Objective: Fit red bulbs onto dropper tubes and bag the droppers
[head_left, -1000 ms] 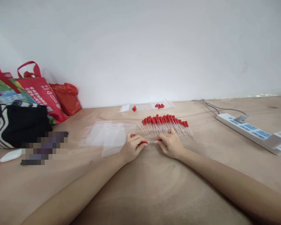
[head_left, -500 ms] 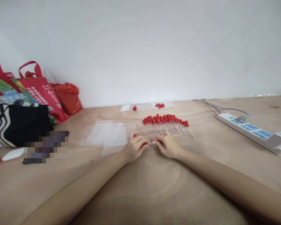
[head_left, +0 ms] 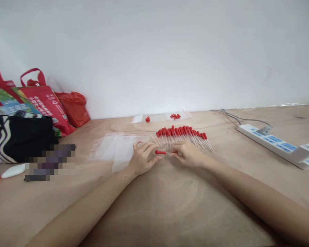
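Pinched by its thin clear tube in my right hand [head_left: 186, 153] is a dropper [head_left: 160, 152]; its red rubber bulb points left. My left hand [head_left: 142, 159] is open just left of the bulb, thumb and fingers apart, resting near the edge of some clear zip bags [head_left: 118, 147]. Behind my hands, a row of similar droppers [head_left: 181, 132] lies side by side, red bulbs away from me and tubes towards me. My right hand partly covers the near ends of some tubes.
Loose red bulbs [head_left: 175, 116] lie on a clear bag by the wall, with another small red group [head_left: 147, 119] to their left. A power strip [head_left: 270, 139] with plugs and a grey cable is at right. Red shopping bags [head_left: 45, 106] and a black cloth item [head_left: 31, 137] stand at left.
My left hand has let go of the red bulb and opened, moving slightly left. My right hand has shifted a little right, still with the dropper, whose bulb is now exposed.
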`<state>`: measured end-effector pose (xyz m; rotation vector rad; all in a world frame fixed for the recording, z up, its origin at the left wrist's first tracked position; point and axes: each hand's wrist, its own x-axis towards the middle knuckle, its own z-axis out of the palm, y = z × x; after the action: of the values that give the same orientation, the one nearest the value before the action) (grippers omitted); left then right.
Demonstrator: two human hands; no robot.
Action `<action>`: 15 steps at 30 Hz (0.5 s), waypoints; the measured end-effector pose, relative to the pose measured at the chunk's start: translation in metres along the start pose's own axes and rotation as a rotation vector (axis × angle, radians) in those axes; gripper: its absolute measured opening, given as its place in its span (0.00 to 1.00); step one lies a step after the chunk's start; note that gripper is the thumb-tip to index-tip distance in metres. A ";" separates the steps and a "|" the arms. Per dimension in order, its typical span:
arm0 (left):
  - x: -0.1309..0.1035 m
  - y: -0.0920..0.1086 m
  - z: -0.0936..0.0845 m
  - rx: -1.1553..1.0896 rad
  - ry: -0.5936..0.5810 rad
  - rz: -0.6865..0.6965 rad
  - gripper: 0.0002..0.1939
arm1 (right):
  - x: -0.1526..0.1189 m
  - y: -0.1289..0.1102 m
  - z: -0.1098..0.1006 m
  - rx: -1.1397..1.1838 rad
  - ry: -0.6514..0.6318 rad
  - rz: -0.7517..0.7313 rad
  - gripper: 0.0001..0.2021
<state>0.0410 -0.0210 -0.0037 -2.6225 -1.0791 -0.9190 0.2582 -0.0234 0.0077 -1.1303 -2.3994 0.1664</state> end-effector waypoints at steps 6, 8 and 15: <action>-0.006 -0.024 0.002 0.060 0.038 -0.383 0.15 | 0.021 0.040 -0.001 -0.055 0.292 0.650 0.10; -0.008 -0.028 0.004 0.015 0.022 -0.430 0.12 | 0.029 0.050 0.004 -0.117 0.308 0.757 0.10; -0.009 -0.028 0.007 -0.080 -0.082 -0.479 0.10 | 0.042 0.053 0.016 -0.249 0.317 0.830 0.14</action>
<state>0.0209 -0.0032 -0.0171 -2.5245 -1.7753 -0.9564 0.2653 0.0441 -0.0067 -2.0407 -1.5865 -0.0488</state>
